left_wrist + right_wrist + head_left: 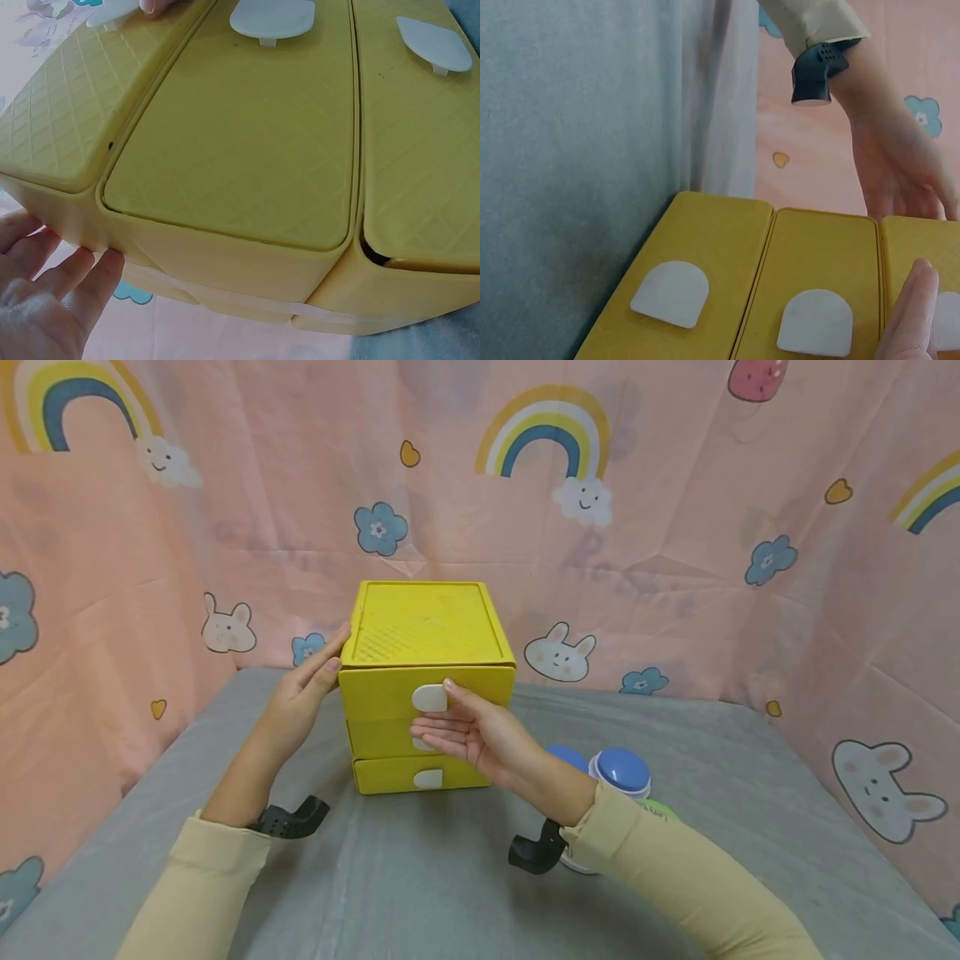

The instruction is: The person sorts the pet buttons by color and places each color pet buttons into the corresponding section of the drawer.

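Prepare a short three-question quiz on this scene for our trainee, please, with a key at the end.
1. Count: how many drawers show on the front of the yellow drawer unit?

2. True or false: in the head view, the blue-lidded tubs stand to the right of the drawer unit.

3. Multiple choice: where is the thumb of the right hand?
A) at the bottom drawer
B) on the unit's roof
C) at the top drawer

Key:
1. Three.
2. True.
3. C; it is at the top drawer, by its white handle.
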### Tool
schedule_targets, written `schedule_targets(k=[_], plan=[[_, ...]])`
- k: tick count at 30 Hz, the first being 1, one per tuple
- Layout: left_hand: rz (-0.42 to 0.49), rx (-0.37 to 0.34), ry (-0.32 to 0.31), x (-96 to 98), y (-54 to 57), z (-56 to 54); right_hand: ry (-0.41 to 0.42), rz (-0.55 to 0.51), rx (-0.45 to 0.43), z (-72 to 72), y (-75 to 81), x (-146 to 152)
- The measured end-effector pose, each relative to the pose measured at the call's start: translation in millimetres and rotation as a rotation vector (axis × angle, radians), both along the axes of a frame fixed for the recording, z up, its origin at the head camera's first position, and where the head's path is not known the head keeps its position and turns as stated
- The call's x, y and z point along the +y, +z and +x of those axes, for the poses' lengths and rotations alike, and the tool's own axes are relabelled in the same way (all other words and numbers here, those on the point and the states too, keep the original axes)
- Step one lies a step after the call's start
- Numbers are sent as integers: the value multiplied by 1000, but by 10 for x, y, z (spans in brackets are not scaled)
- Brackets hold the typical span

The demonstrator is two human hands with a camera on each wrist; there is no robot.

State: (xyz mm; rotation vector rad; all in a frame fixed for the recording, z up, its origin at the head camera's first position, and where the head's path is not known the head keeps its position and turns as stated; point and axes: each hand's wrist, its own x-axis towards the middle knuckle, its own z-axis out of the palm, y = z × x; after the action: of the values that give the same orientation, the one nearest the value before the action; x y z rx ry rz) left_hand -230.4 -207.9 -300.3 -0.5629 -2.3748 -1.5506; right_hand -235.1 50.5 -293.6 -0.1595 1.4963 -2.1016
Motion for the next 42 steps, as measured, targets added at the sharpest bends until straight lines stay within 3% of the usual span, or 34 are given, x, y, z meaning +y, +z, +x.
schedule_targets(k=[42], plan=[[-8, -4, -4, -19, -7, -11, -12, 8, 22, -56, -3, -26]])
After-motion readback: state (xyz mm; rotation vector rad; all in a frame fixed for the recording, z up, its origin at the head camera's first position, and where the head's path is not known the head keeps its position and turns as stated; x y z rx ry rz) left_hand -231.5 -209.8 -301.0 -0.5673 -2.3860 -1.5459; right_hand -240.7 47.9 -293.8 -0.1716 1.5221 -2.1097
